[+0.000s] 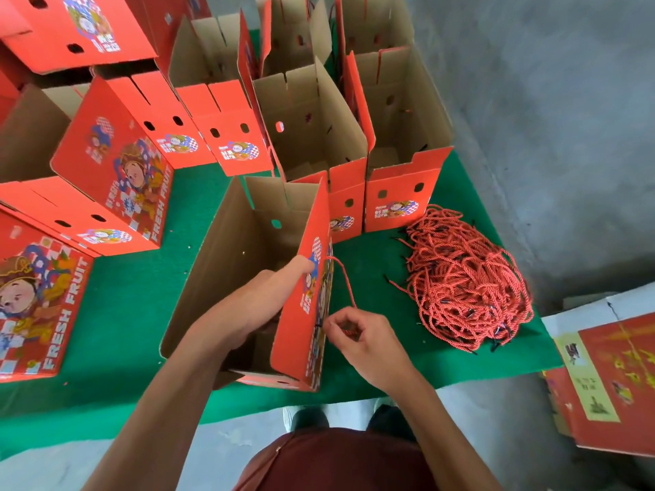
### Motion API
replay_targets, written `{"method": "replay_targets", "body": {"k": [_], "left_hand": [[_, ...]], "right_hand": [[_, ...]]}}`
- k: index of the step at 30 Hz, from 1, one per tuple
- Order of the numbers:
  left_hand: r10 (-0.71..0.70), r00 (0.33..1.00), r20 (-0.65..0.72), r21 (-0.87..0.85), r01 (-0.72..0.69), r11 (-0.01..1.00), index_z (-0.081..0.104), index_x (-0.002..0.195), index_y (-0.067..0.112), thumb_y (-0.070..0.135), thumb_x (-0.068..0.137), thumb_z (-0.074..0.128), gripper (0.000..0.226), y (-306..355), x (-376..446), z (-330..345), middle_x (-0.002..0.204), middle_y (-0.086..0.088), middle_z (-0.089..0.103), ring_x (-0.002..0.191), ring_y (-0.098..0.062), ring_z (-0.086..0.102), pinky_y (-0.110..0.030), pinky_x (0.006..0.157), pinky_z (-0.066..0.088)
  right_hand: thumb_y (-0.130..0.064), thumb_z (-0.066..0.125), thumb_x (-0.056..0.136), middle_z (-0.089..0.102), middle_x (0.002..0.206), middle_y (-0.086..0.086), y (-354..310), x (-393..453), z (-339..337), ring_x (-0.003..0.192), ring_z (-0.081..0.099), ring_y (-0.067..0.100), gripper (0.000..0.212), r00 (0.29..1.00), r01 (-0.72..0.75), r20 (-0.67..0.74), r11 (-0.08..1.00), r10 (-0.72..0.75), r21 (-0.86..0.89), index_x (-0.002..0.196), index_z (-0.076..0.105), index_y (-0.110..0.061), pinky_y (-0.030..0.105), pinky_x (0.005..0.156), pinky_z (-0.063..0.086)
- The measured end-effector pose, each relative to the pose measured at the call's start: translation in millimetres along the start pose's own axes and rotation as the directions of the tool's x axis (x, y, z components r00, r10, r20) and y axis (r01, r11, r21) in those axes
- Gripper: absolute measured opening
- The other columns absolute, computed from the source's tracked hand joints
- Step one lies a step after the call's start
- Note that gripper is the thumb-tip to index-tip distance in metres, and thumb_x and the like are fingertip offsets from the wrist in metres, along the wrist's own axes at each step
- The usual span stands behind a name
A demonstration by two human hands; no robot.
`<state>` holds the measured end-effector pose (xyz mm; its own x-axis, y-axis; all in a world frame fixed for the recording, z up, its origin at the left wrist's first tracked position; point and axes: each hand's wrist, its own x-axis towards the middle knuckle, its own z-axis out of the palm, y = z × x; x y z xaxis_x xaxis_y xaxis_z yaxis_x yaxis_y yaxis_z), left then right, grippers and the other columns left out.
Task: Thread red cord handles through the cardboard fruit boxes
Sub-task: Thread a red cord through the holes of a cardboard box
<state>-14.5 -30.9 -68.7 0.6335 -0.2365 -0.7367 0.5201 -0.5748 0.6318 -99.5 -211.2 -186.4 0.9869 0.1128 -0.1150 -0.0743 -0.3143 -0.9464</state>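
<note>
A red cord (343,278) is running from a hole in the right wall of the open cardboard box (248,278) down to the right hand (358,334), which is pinching its lower end between curled fingers just beside that printed wall. The left hand (262,303) is reaching inside the box, gripping the same wall with its thumb lying over the top edge. The box is standing near the front of the green worktop (124,313). To the right, a pile of red cords (464,278) is lying on the worktop. Further open boxes (312,129) are standing behind and to the left.
</note>
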Motion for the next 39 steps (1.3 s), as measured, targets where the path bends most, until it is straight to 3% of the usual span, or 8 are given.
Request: {"method": "replay_targets", "body": {"k": [7, 10, 14, 19, 23, 31, 35, 39], "left_hand": [[0.013, 0.999, 0.05, -0.081, -0.009, 0.997, 0.073, 0.116, 0.024, 0.101, 0.07, 0.027, 0.102, -1, -6, 3, 0.106, -0.011, 0.077, 0.101, -0.027, 0.074, -0.046, 0.099, 0.053], [0.048, 0.999, 0.009, 0.004, -0.048, 0.999, 0.073, 0.111, 0.01, 0.068, 0.098, 0.037, 0.07, -5, -8, 5, 0.101, -0.014, 0.077, 0.097, -0.026, 0.075, -0.048, 0.099, 0.054], [0.101, 0.995, -0.014, 0.22, -0.095, 0.971, 0.073, 0.098, -0.006, 0.018, 0.1, 0.061, 0.027, -17, -3, 12, 0.098, -0.022, 0.076, 0.093, -0.031, 0.074, -0.05, 0.093, 0.057], [0.144, 0.989, -0.042, 0.228, -0.131, 0.965, 0.073, 0.07, 0.019, 0.024, 0.093, 0.073, 0.024, -25, 2, 8, 0.073, 0.008, 0.077, 0.068, 0.0, 0.071, -0.013, 0.056, 0.051], [0.177, 0.983, -0.042, 0.273, -0.159, 0.949, 0.075, 0.072, 0.029, 0.033, 0.09, 0.075, 0.019, -34, 7, 6, 0.08, 0.016, 0.077, 0.073, 0.005, 0.071, -0.014, 0.063, 0.052], [0.101, 0.984, -0.148, -0.03, -0.107, 0.994, 0.066, 0.093, 0.007, 0.037, 0.104, 0.052, 0.035, -37, 9, 5, 0.082, -0.011, 0.075, 0.071, -0.015, 0.071, -0.031, 0.068, 0.054], [0.173, 0.984, -0.036, -0.064, -0.175, 0.982, 0.068, 0.119, 0.041, 0.092, 0.08, 0.037, 0.072, -3, -7, 6, 0.106, 0.011, 0.077, 0.099, -0.008, 0.074, -0.034, 0.091, 0.052], [0.285, 0.958, -0.018, 0.102, -0.282, 0.954, 0.056, 0.129, 0.034, 0.058, 0.093, 0.06, 0.043, 22, -15, 10, 0.113, 0.011, 0.074, 0.099, -0.011, 0.074, -0.043, 0.095, 0.057]], "right_hand": [[-0.037, 0.063, 0.102, 0.069, 0.08, -0.022, -5, -1, 1, 0.068, 0.062, 0.003, 0.016, 0.999, -0.048, -0.017, 0.996, 0.047, -0.081, 0.096, 0.073, -0.025, 0.016, 0.06, 0.043], [-0.037, 0.061, 0.102, 0.071, 0.079, -0.012, -9, -2, 8, 0.065, 0.063, 0.012, 0.019, 0.998, -0.044, -0.039, 0.992, 0.04, -0.119, 0.094, 0.072, -0.023, 0.035, 0.062, 0.052], [-0.036, 0.061, 0.103, 0.068, 0.072, 0.0, -9, -2, 14, 0.054, 0.049, 0.007, 0.027, 0.993, -0.088, -0.074, 0.996, 0.089, 0.02, 0.083, 0.068, -0.02, 0.029, 0.054, 0.043], [-0.035, 0.061, 0.104, 0.064, 0.066, -0.005, -18, -1, 27, 0.057, 0.055, 0.006, 0.03, 0.984, -0.089, -0.149, 0.995, 0.097, 0.054, 0.079, 0.065, -0.019, 0.032, 0.057, 0.048], [-0.039, 0.051, 0.107, 0.048, 0.061, -0.012, -19, 0, 20, 0.053, 0.044, 0.009, 0.038, 0.993, 0.029, -0.106, 0.981, -0.05, -0.194, 0.074, 0.053, -0.02, 0.027, 0.057, 0.033], [-0.061, 0.052, 0.1, 0.057, 0.061, -0.002, -3, 7, 4, 0.052, 0.045, 0.004, 0.055, 0.977, -0.132, -0.161, 0.99, 0.137, 0.042, 0.071, 0.06, -0.014, 0.023, 0.05, 0.034], [-0.026, 0.057, 0.105, 0.068, 0.097, -0.001, 35, 34, -33, 0.09, 0.064, 0.015, 0.021, 0.947, -0.169, -0.317, 0.919, 0.051, -0.357, 0.099, 0.072, -0.013, 0.035, 0.079, 0.052], [-0.016, 0.054, 0.104, 0.062, 0.12, 0.01, 66, 74, -63, 0.113, 0.061, 0.028, 0.023, 0.923, -0.353, -0.364, 0.659, 0.128, -0.664, 0.121, 0.066, -0.006, 0.039, 0.089, 0.056]]}}
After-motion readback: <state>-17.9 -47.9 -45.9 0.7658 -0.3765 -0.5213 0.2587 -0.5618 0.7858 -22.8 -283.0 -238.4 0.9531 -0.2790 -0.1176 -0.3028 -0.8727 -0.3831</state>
